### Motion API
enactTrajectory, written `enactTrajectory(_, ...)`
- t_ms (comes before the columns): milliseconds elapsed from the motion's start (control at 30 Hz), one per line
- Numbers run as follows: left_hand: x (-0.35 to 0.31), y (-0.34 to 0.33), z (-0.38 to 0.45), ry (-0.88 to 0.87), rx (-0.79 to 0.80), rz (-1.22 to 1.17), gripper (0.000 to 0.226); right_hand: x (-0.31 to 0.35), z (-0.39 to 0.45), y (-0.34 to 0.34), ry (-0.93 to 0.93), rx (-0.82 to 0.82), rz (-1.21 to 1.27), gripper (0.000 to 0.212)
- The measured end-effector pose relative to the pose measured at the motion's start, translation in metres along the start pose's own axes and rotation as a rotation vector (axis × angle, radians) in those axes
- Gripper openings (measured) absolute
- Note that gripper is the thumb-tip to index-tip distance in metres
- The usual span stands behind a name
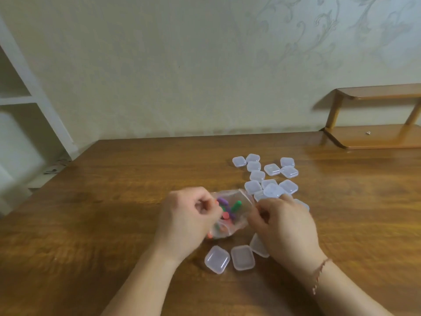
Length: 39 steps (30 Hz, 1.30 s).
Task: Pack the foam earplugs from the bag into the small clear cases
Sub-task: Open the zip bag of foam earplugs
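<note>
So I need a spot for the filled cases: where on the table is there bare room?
Bare wood lies left of the left hand out to the table edge, and right of the right hand below the small shelf. It is crowded around the bag, among the clear cases behind it and the three nearer ones.

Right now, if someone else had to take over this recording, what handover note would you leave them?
Left hand: grips the left edge of the clear bag, fingers curled.
Right hand: pinches the bag's right edge; together the hands hold its mouth open.
Earplugs: purple, green and orange ones, all seen inside the bag on the wooden table.
Cases: a shut cluster behind the bag, three more in front of it, one partly under the right hand.
Done: bag opened. No earplug shows in any case.
Left: take earplugs out, open cases, fill and close them.
</note>
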State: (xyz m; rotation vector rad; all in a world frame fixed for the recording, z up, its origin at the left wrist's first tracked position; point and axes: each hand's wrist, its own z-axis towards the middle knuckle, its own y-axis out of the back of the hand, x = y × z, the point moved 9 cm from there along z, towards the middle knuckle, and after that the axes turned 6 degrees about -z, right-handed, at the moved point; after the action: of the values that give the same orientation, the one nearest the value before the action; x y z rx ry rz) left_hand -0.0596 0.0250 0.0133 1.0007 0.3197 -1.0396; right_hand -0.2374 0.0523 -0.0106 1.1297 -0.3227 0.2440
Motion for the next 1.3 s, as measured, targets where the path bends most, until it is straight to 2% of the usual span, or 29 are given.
enactTrajectory(67,0.0,0.022,0.003,-0.006,-0.133,0.032,0.017,-0.008,0.002,0.012,-0.08,-0.065,-0.057,0.028)
enactTrajectory(100,-0.004,0.024,0.003,-0.037,-0.142,0.019,0.016,-0.009,0.001,0.012,-0.1,-0.058,-0.058,0.024)
enactTrajectory(200,-0.017,0.002,-0.001,-0.133,-0.006,-0.063,0.014,-0.002,-0.004,0.008,-0.08,-0.035,0.035,0.01)
enactTrajectory(267,-0.019,-0.007,-0.002,-0.17,0.034,-0.103,0.014,0.001,-0.005,0.003,-0.044,-0.006,0.039,0.014)
enactTrajectory(367,-0.013,0.001,0.004,-0.163,0.012,-0.251,0.018,-0.008,-0.001,-0.004,-0.061,0.013,-0.025,0.02)
enactTrajectory(433,0.015,0.01,0.011,-0.035,-0.065,-0.211,0.027,-0.013,0.0,-0.004,-0.081,0.002,0.02,0.021)
enactTrajectory(467,0.038,0.01,0.014,0.096,-0.07,-0.086,0.035,-0.013,0.001,-0.005,-0.081,0.012,0.057,0.02)
enactTrajectory(533,0.082,0.003,0.013,0.379,0.042,0.228,0.046,-0.01,0.002,-0.007,-0.063,0.048,0.139,0.017)
enactTrajectory(567,0.096,-0.003,0.011,0.46,0.111,0.3,0.045,-0.007,0.003,-0.006,-0.046,0.066,0.165,0.015)
enactTrajectory(633,0.104,-0.013,0.012,0.481,0.183,0.292,0.037,0.0,0.005,0.001,-0.007,0.071,0.176,0.014)
enactTrajectory(800,0.092,-0.02,0.017,0.447,0.245,0.193,0.02,0.006,0.013,0.015,0.062,0.1,0.195,0.012)
enactTrajectory(933,0.089,-0.033,0.013,0.44,0.412,0.286,0.037,0.006,0.015,0.021,0.073,0.044,0.251,0.016)
enactTrajectory(1067,0.083,-0.029,0.013,0.433,0.354,0.168,0.022,0.007,0.018,0.02,0.067,0.046,0.379,0.017)
enactTrajectory(1133,0.085,-0.024,0.013,0.468,0.29,0.025,0.017,0.004,0.021,0.02,0.069,0.032,0.401,0.017)
enactTrajectory(1300,0.085,0.013,0.013,0.633,-0.058,-0.692,0.011,0.0,0.029,0.032,0.034,-0.048,0.447,0.021)
